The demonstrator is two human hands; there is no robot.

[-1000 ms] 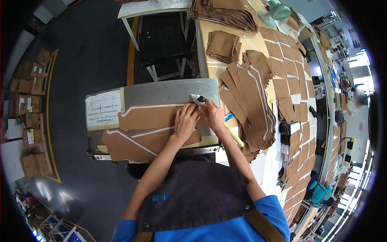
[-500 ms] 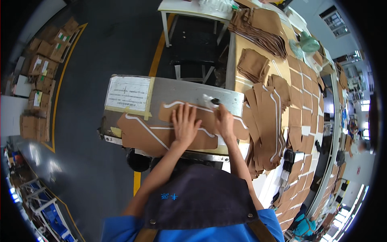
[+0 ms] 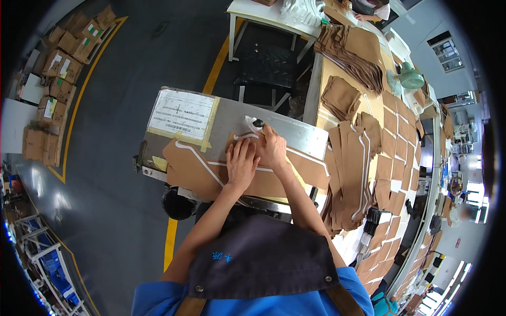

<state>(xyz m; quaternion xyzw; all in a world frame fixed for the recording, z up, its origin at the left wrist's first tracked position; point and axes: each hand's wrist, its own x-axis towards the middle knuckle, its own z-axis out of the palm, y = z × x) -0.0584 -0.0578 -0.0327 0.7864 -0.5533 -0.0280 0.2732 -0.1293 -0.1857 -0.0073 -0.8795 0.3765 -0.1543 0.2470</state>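
Observation:
Brown flat pieces edged with white strips lie across a metal-topped work table. My left hand rests on the middle pieces with its fingers stretched out, pressing nothing but the sheet. Just right of it, my right hand is closed with its fingers pointing away from me. At its fingertips is a small tool with a round black end and a whitish, clear part, over the far edge of the brown piece; its exact kind is unclear. My right hand hides part of the white strip.
A taped paper sheet covers the table's left end. To the right, a long bench bears stacks of brown pieces and a green fan. Another person's hand shows at the far end. Cardboard boxes stand at left.
My right hand and the black-ended tool have moved left and slightly away, close beside my left hand. My left hand's fingers have drawn nearer together. The view has shifted slightly.

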